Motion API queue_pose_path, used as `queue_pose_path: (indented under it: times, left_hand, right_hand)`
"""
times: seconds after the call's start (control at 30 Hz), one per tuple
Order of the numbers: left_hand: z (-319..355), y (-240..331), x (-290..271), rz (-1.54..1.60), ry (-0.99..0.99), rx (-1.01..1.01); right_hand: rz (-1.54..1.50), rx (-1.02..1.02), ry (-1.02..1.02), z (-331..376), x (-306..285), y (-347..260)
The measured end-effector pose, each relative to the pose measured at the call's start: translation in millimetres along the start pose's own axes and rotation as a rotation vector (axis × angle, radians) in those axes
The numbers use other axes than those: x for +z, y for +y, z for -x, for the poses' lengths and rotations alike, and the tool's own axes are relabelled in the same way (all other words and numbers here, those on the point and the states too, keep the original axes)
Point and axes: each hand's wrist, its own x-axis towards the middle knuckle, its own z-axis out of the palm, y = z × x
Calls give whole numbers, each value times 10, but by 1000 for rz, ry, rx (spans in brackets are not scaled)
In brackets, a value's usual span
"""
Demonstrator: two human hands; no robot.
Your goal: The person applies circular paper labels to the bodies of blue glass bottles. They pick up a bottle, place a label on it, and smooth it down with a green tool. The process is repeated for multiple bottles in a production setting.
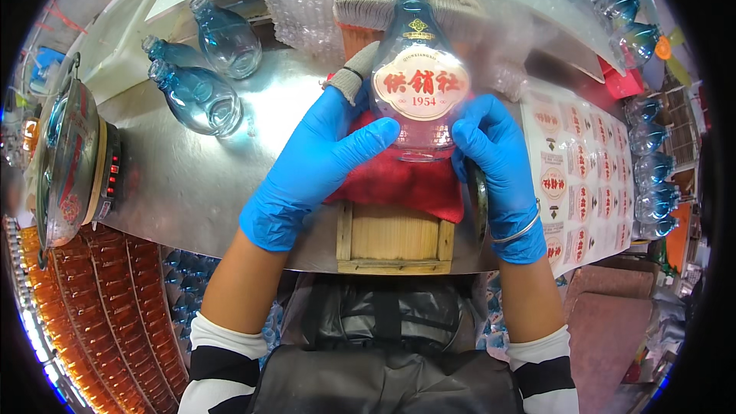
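Metal shines along the bench (184,176), with three blue bottles (201,100) grouped toward its far left and a sheet of labels (579,176) lying at its right; from where I stand, everything centres on one blue-tinted bottle (416,69) in the middle, neck to the far side, base to the near side, over a red cloth (414,188) on a wooden block (395,234); a blue-gloved left hand (333,142) and right hand (494,146) have it between them; the left fingers are clamped on its left side, thumb at the lower front, and the right fingers are closed on its lower right edge, though some tips are hidden from me; its cream-and-red label (422,100) is already on and faces upward; I'd judge the step in hand to be pressing or checking that label's edges; to my eye, the next move calls for light, even thumb pressure, worked outward over the curve, while the opposite hand braces the bottle against sliding on the cloth.
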Motion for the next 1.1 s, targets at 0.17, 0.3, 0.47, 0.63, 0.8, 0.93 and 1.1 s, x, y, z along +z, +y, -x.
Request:
queue_pose_path:
  times: [0.17, 0.3, 0.47, 0.63, 0.8, 0.93, 1.1]
  left_hand:
    - [0, 11, -21, 5, -18, -4]
    - [2, 20, 13, -54, -4, -6]
    - [9, 21, 28, -39, 9, -15]
    - [3, -12, 17, -37, 10, -23]
    - [11, 31, 67, -101, 53, -56]
    - [10, 24, 84, -210, 68, -1]
    - [17, 22, 132, -255, 100, -36]
  right_hand:
    - [-24, 31, -42, 0, -47, -22]
    - [22, -22, -14, -14, -43, 15]
    - [-40, 8, -21, -16, -51, 20]
    - [-189, 77, 161, -8, -105, 51]
    - [-412, 66, 591, 140, -221, 42]
    - [8, -232, 546, 420, 229, -2]
    - [263, -458, 512, 479, 350, 105]
